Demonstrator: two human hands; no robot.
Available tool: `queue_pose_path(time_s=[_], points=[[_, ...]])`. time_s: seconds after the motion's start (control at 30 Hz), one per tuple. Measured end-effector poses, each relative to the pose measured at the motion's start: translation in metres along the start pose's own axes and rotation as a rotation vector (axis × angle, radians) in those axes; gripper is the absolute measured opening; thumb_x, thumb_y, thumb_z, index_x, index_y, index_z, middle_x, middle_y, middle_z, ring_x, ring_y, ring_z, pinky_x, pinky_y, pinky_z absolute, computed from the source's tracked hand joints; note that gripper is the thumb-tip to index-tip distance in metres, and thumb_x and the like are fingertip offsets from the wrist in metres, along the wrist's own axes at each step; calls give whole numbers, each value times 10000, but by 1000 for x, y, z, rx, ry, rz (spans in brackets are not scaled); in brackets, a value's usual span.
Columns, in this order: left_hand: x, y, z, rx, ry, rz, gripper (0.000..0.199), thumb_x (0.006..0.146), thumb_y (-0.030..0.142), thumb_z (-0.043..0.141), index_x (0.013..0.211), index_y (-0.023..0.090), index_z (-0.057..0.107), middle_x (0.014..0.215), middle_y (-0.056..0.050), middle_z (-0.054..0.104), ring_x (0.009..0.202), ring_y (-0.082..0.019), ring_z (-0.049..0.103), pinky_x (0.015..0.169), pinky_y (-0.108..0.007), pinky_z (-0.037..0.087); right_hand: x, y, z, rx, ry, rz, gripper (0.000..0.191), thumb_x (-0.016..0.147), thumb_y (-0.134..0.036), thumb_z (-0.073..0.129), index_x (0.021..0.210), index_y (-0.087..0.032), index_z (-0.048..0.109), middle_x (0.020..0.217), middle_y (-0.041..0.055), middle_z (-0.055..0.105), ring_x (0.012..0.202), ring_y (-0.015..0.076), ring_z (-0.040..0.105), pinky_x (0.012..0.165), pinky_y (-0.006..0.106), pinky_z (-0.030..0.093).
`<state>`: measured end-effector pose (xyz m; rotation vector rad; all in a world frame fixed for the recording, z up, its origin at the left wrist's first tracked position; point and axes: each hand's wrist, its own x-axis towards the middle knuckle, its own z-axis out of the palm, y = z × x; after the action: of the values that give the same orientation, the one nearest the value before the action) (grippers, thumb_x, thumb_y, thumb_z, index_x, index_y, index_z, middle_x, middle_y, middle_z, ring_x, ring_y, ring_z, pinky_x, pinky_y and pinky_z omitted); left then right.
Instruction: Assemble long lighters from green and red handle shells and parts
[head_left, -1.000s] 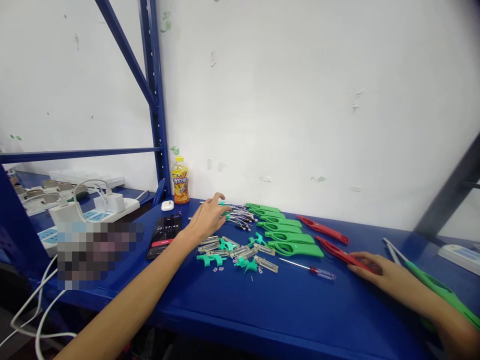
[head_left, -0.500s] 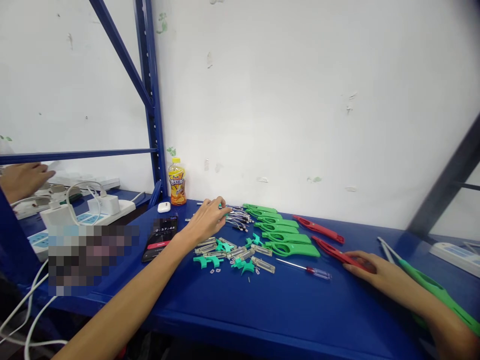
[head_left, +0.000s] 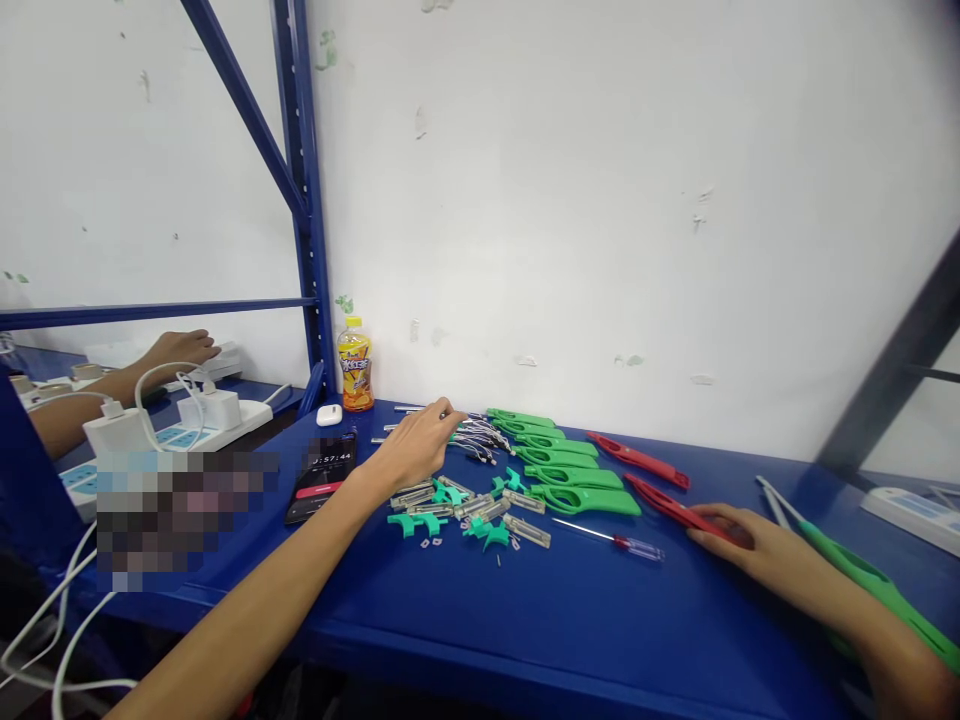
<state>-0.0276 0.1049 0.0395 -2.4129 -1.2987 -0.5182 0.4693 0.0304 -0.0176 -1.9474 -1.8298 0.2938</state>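
My left hand [head_left: 420, 445] is over a pile of metal rods with thin wires [head_left: 480, 440] at the back of the table. Its fingers are bent together; what lies between them is hidden. My right hand [head_left: 739, 545] grips the near end of a red lighter casing half [head_left: 667, 505], which lies on the table. Behind it is another red casing half [head_left: 637, 460]. Several green casing halves [head_left: 581, 500] are stacked in a row between the hands. In front of my left hand are clear lighter fuel tanks [head_left: 526, 530] and green triggers [head_left: 431, 523].
A screwdriver [head_left: 637, 547] lies before the green casings. At left are a phone [head_left: 322, 480], a white earbud case [head_left: 328, 415], a drink bottle [head_left: 355, 365] and a power strip [head_left: 247, 415]. A green lighter [head_left: 862, 570] passes beside my right forearm. Beyond the blue post, a co-worker's hand [head_left: 187, 347] shows.
My left hand's fingers have drawn in over the wired rods, and some wires have shifted right. My right hand stays put. The co-worker's hand has moved right.
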Motion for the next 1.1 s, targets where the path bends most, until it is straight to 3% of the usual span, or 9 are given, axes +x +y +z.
queue_pose_path(time_s=[0.4,0.7,1.1], points=[[-2,6,-3,23,-46,-132,332,1067,355,692,1343,174,659,1295,-103,698,1053,-240,728,892,-434,649,6,16,6,5,-5,-15,696,798,-792,564,1206,-279,798,1180,104,840,1087,390,786,966,464,603],[-1,5,1,19,-74,-131,319,1066,373,694,1311,170,676,1270,-98,711,1049,-239,730,896,-438,646,8,17,6,-8,-11,-2,724,769,-826,546,1171,-284,809,1168,93,844,1097,401,785,973,470,605],[-2,8,1,-1,-54,-145,297,1066,381,692,1273,167,690,1253,-94,718,1052,-238,728,914,-447,639,10,18,6,-63,28,-15,737,735,-850,527,1121,-297,825,1074,48,864,1007,366,822,857,406,662]])
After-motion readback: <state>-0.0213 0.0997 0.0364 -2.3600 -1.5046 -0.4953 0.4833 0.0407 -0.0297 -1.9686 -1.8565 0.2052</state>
